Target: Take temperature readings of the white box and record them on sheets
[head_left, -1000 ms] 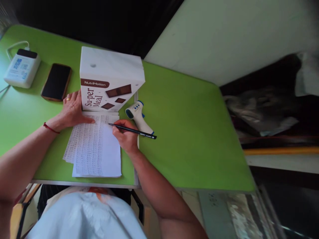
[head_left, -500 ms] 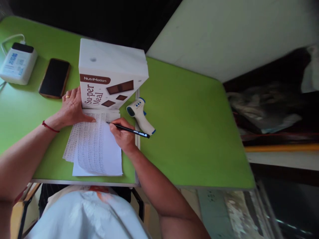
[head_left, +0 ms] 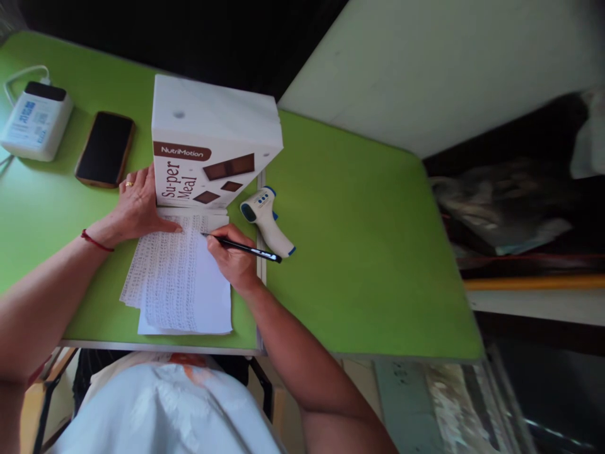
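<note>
Sheets of paper [head_left: 208, 296] covered in rows of small handwriting lie stacked near the table's front edge. A black pen [head_left: 250, 249] is pinched in my right hand [head_left: 236, 258], its tip on or just above the top sheet. My left hand [head_left: 139, 205] rests spread, the thumb lying across the upper left of the paper and the fingers against the left side of a white box [head_left: 215, 120]. That box stands at the top of the sheets and reads "NutriMotion Su-per Meal". Right of it lies a white and blue infrared thermometer [head_left: 267, 221].
A phone [head_left: 104, 149] with a dark screen lies at the left of the green table [head_left: 359, 252]. Beyond it is a white power adapter or battery pack [head_left: 40, 123] with a cable. A wall rises behind, and a dark shelf with plastic bags [head_left: 501, 202] stands at right.
The pen and right hand have shifted very slightly over the paper, with the pen's back end tipping a little. The left hand stays in place.
</note>
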`<state>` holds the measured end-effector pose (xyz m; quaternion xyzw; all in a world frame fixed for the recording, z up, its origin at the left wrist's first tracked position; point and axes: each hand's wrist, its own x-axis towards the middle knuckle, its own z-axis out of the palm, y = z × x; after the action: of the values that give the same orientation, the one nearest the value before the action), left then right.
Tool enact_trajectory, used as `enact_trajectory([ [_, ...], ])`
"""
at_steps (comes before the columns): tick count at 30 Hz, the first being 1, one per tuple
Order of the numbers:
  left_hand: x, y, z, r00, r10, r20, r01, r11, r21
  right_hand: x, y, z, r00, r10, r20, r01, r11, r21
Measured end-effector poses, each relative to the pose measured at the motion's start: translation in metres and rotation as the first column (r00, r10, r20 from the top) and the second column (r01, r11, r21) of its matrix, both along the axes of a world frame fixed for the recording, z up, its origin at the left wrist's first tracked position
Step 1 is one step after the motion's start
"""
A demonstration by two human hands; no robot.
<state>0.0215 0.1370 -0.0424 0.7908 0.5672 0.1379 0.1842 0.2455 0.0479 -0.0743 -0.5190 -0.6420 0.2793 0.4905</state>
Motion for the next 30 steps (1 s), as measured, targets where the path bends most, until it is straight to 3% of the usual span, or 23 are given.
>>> enact_trajectory([
  [10,0.0003,0.0004,0.0023,1.000,0.027,-0.016,-0.028,0.999,-0.039,-0.0011,0.0007,-0.0013,0.999,-0.029,-0.044,0.031,0.998,0.049],
  [30,-0.0010,0.0015,-0.0012,1.000,0.010,0.021,-0.010,1.000,-0.009,-0.0007,0.0008,-0.0017,0.998,-0.056,-0.020,0.056,0.998,-0.012],
])
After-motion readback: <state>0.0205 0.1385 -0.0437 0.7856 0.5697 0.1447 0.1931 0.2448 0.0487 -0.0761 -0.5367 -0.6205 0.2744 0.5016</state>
